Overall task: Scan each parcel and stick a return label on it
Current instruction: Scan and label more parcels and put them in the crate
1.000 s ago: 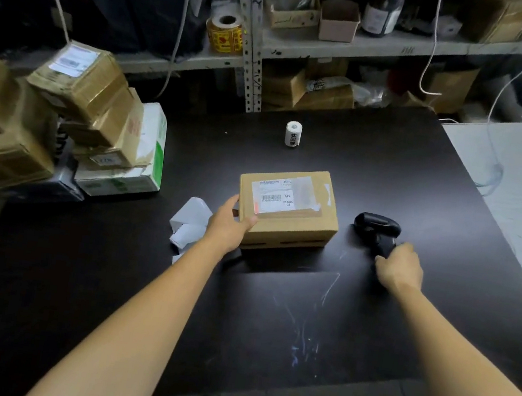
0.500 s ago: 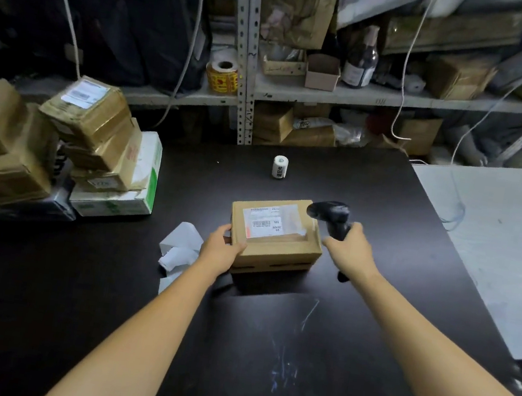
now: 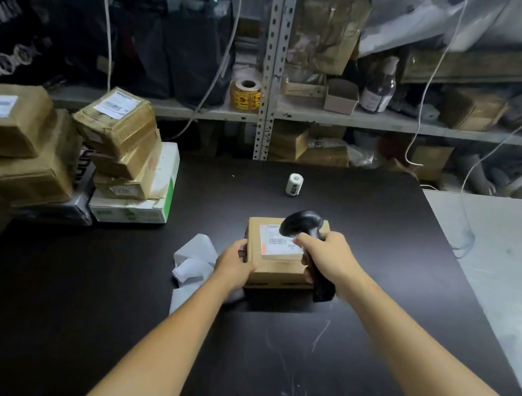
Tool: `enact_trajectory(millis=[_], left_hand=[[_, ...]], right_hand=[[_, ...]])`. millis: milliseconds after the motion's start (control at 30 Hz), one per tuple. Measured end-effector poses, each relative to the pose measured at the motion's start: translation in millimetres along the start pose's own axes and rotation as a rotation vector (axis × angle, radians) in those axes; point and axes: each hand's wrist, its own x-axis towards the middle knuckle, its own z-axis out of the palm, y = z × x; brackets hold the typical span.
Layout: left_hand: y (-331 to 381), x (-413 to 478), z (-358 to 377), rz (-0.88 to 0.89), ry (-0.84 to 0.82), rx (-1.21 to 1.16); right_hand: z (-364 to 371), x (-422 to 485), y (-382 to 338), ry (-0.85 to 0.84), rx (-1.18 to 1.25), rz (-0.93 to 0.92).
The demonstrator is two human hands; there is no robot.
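A dim storeroom is backed by metal shelving, on which cartons, dark bags, a bottle and a yellow roll of stickers are crowded. In front of it a black counter is spread, scuffed with pale scratches near the front edge, and a pale grey surface is butted against its right side.

Near the middle of the counter a brown cardboard parcel is laid flat, with a white shipping label facing up on its top. Its left edge is gripped by the left hand, the thumb laid on the top face and the fingers wrapped round the side. A black handheld scanner is clasped by its handle in the right hand, fingers curled tightly round it. The scanner's head is held just above the far part of the label and is pointed down at it; whether the two are touching cannot be told.

Just left of the parcel, loose strips of white paper are curled on the counter. A small white roll is stood upright beyond the parcel, well apart from it. At the far left a stack of parcels is piled unevenly, several bearing white labels, with a white and green box at the bottom.
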Motion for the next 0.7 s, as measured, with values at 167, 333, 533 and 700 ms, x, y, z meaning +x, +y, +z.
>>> enact_trajectory(millis=[167, 333, 533, 700], left_hand=[[-0.3, 1.5, 0.8, -0.022, -0.009, 0.022], [-3.4, 5.7, -0.1, -0.021, -0.02, 0.015], [-7.7, 7.0, -0.3, -0.009, -0.017, 0.013], [-8.1, 9.0, -0.7, -0.005, -0.026, 0.001]], right_hand=[[2.4, -1.8, -4.2, 0.0, 0.016, 0.034], [1.3, -3.5, -7.7, -0.002, 0.028, 0.037], [1.4, -3.5, -9.4, 0.014, 0.033, 0.008], [0.6, -1.4, -9.1, 0.02, 0.003, 0.001]])
